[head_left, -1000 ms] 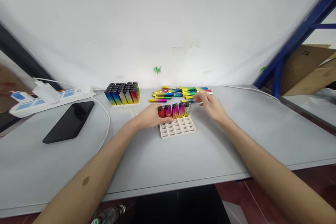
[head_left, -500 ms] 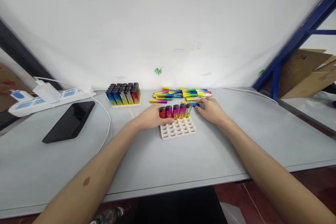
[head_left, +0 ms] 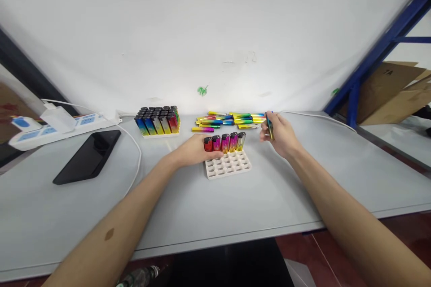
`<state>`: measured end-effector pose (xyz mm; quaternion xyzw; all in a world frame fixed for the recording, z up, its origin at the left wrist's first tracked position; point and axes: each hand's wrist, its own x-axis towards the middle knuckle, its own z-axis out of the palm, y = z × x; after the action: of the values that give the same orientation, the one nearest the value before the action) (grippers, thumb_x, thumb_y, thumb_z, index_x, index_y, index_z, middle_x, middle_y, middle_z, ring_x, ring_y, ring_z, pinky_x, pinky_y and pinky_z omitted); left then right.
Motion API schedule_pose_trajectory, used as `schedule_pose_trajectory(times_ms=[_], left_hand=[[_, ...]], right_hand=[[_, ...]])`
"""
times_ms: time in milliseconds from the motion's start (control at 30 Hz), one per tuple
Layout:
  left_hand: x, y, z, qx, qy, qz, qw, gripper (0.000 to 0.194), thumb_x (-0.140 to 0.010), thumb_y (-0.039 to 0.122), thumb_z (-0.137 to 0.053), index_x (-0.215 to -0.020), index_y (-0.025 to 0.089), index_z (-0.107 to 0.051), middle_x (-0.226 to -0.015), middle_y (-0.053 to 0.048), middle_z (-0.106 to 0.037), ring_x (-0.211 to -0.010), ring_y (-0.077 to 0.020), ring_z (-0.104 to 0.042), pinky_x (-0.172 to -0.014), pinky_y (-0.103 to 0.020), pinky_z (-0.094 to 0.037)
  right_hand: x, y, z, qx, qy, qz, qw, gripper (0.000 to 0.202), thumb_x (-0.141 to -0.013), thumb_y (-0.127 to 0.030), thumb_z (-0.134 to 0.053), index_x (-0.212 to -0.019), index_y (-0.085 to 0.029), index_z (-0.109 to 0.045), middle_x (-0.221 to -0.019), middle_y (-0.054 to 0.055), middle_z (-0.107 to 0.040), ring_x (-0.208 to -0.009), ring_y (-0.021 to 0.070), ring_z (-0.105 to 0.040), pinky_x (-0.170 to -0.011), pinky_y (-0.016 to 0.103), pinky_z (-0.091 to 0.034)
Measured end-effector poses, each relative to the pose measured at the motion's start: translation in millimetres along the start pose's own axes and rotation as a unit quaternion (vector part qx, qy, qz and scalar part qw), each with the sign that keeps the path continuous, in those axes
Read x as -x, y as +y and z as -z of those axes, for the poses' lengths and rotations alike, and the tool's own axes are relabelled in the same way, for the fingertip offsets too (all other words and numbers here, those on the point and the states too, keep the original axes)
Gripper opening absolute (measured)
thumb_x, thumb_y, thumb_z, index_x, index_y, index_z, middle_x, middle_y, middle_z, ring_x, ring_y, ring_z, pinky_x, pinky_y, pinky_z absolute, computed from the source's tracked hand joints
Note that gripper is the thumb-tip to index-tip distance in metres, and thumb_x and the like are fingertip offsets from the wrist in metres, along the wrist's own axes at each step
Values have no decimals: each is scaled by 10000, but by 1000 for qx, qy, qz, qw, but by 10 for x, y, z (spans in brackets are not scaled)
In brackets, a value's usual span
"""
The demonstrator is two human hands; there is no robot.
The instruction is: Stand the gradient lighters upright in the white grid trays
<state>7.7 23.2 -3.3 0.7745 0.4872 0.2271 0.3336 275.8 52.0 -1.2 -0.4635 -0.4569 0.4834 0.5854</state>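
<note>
A white lighter tray [head_left: 229, 168] with rows of slots lies on the table. Along its back row several lighters [head_left: 225, 142] stand upright, red, pink and clear-yellow with black tops. My left hand [head_left: 197, 149] is closed around the tray's back left corner, its thumb in front of the red lighter [head_left: 208, 144]; its other fingers are mostly hidden. To the right of the tray and above the table, my right hand [head_left: 279, 133] pinches a dark blue and gold lighter [head_left: 270, 126], tilted nearly upright. Behind the tray lies a loose pile of shiny multicoloured lighters [head_left: 232, 120].
A second tray, packed with upright lighters [head_left: 158, 121], stands at the back left. Further left are a black phone [head_left: 87, 157], a white cable [head_left: 139, 157] and a power strip [head_left: 63, 128]. Cardboard boxes [head_left: 390, 92] are beyond the blue frame [head_left: 380, 45] on the right.
My right hand has lifted a lighter from the table by the pile and moved it right and up, turning it upright. My left hand and the tray have stayed put.
</note>
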Motion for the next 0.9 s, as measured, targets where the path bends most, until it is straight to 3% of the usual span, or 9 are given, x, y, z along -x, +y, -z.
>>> schedule_pose_trajectory(times_ms=[67, 133, 233, 367, 500, 600, 700, 767, 900], left_hand=[[5, 6, 3, 6, -3, -3, 1000, 378, -732, 525, -730, -919, 201, -678, -831, -7, -697, -723, -184, -594, -620, -293, -433], [9, 15, 6, 2, -2, -1, 1000, 379, -725, 527, -735, -906, 200, -673, -821, -7, -692, -712, -182, -588, -607, -292, -423], [13, 26, 5, -4, 1, 5, 1000, 397, -716, 551, -734, -886, 198, -668, -783, -2, -669, -671, -171, -560, -581, -289, -401], [11, 31, -1, -11, 9, 9, 1000, 413, -701, 552, -742, -909, 201, -680, -748, -2, -650, -649, -171, -547, -574, -291, -389], [1, 25, -2, -15, 18, 12, 1000, 423, -668, 532, -768, -910, 195, -684, -755, -15, -657, -669, -187, -565, -587, -299, -398], [-4, 21, -1, -14, 16, 11, 1000, 420, -674, 536, -761, -907, 196, -680, -775, -18, -665, -685, -193, -575, -595, -301, -404], [-1, 24, 1, -19, 17, 10, 1000, 418, -681, 538, -756, -907, 195, -676, -788, -24, -669, -707, -199, -583, -610, -304, -410], [2, 28, 2, -21, 19, 8, 1000, 422, -673, 532, -765, -913, 196, -675, -785, -26, -668, -726, -207, -591, -623, -308, -416], [7, 36, 2, -12, 15, 16, 1000, 409, -671, 524, -768, -904, 200, -677, -751, -22, -660, -709, -210, -588, -613, -313, -414]], right_hand=[[-2, 5, -2, -25, -5, -20, 999, 322, -856, -533, -633, -819, -241, -502, -539, -94, -404, -374, 66, -303, -371, 204, -260], [-17, 30, 9, -35, -18, -45, 998, 352, -894, -567, -545, -809, -225, -544, -526, -89, -351, -367, 58, -213, -355, 210, -181], [-34, 65, 19, -42, -37, -67, 996, 351, -899, -545, -520, -798, -213, -575, -547, -72, -367, -387, 67, -241, -357, 222, -204], [5, 44, -10, -75, -66, -76, 992, 328, -792, -500, -715, -844, -235, -529, -625, -79, -422, -437, 60, -309, -366, 194, -214], [70, 2, -40, -78, -114, -77, 987, 438, -773, -509, -759, -830, -260, -403, -603, -102, -413, -413, 48, -232, -371, 176, -126], [85, 5, -47, -67, -142, -75, 985, 427, -801, -550, -726, -857, -281, -399, -559, -116, -351, -396, 56, -195, -375, 180, -120], [69, 31, -47, -54, -125, -78, 988, 425, -832, -662, -619, -849, -262, -474, -508, -118, -265, -380, 55, -125, -366, 199, -107], [51, 48, -47, -49, -91, -84, 991, 511, -857, -729, -499, -732, -235, -457, -468, -110, -224, -368, 57, -112, -357, 216, -114], [32, 62, -51, -36, -41, -100, 993, 500, -908, -611, -440, -596, -235, -336, -430, -94, -190, -358, 65, -109, -344, 230, -104]])
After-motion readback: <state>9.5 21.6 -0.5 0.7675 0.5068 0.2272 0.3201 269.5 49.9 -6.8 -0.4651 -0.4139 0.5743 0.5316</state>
